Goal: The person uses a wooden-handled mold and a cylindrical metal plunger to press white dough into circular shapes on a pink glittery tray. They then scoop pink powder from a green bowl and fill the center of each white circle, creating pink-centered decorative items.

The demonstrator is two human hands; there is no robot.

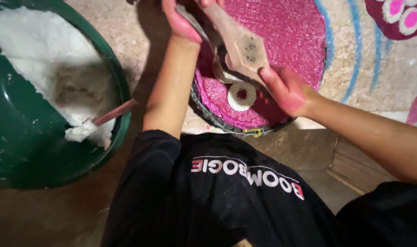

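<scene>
Both pink-stained hands, left (183, 23) and right (284, 89), have fingers clenched on a flat brownish paddle-shaped tool (238, 43), probably for leverage, angled over the glittery pink disc (286, 36) near its white ring (241, 96).

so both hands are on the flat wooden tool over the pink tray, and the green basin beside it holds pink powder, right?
Not quite. The head view shows the green basin holds white powder, not pink. The rest stands: left hand and right hand are both on the flat wooden tool over the pink tray.
</scene>
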